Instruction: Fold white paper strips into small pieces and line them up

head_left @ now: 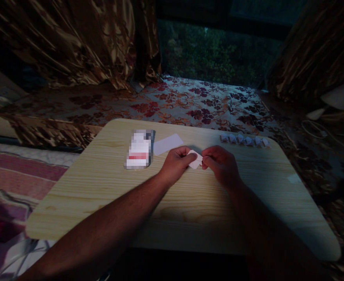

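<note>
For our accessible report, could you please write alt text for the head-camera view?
A person's left hand and right hand hold a small white piece over a wooden table. A pale sheet and a pixelated phone-like object lie toward the left; a row of six small pieces sits near the far edge, rightward.

Phone (138, 150) lies near tabletop's (98, 179) far-left corner, sheet (169, 144) just right, then held paper (194, 164); row of pieces (241, 140) by far-right corner; scrap (294, 178), right edge.

Single head-mounted view looks forward and down, at close range, across a pale wood-grain table with rounded corners (178, 207), lower centre; a dark glass window (210, 52) lies farther off, upper right.
</note>
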`<state>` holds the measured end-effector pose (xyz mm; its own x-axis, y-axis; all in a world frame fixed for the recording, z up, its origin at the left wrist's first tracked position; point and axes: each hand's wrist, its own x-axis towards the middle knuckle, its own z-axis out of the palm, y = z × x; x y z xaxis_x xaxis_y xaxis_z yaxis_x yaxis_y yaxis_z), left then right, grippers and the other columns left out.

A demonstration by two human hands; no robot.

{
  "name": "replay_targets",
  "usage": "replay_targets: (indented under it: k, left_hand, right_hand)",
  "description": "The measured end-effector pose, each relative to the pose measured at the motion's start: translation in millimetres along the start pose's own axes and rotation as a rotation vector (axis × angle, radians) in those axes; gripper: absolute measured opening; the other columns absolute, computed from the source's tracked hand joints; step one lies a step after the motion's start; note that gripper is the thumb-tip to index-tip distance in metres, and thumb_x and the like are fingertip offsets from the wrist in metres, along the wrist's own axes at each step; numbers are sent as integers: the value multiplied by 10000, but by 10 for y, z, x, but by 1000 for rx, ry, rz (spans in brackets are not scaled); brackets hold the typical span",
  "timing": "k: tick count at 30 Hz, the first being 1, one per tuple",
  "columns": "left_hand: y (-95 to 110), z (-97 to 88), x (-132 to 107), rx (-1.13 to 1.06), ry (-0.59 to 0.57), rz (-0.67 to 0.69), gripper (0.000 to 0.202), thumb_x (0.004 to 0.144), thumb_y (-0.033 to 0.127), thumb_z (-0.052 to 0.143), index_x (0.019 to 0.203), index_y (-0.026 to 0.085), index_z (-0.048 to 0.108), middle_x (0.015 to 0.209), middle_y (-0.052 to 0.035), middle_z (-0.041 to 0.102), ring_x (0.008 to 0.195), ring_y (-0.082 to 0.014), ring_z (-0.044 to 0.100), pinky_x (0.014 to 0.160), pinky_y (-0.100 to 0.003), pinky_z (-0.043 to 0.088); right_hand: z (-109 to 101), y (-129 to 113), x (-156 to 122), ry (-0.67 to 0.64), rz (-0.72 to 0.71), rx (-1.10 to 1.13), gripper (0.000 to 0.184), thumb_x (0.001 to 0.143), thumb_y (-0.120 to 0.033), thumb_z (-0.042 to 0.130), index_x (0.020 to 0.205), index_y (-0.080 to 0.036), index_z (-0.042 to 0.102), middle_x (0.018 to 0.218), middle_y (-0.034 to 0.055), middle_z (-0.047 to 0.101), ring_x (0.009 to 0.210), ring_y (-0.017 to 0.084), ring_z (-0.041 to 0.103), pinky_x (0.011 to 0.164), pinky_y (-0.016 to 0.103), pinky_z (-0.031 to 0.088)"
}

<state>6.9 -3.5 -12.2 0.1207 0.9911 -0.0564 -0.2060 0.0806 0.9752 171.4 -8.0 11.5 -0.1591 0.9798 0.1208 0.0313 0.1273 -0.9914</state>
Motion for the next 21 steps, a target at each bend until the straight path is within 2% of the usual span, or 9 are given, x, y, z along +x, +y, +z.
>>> replay_targets:
  k: [9,21]
  left_hand:
    - [-15,-22,16,-75,-42,-43,220,736,314,718,679,145,588,600,4,603,522,-93,518,528,-236,352]
    - [-21,-39,10,-79,-133,-53,178,753,289,699,712,138,615,607,-1,611,526,-92,517,512,-231,328]
  right_hand:
    - [-34,22,-6,-73,-56,21,109,735,-150,673,839,-176,694,647,-15,683,578,120,633,571,251,498]
    - [-30,-32,-15,-94,-53,6,86,747,-164,675,832,-167,687,648,-16,677,555,118,633,548,246,509]
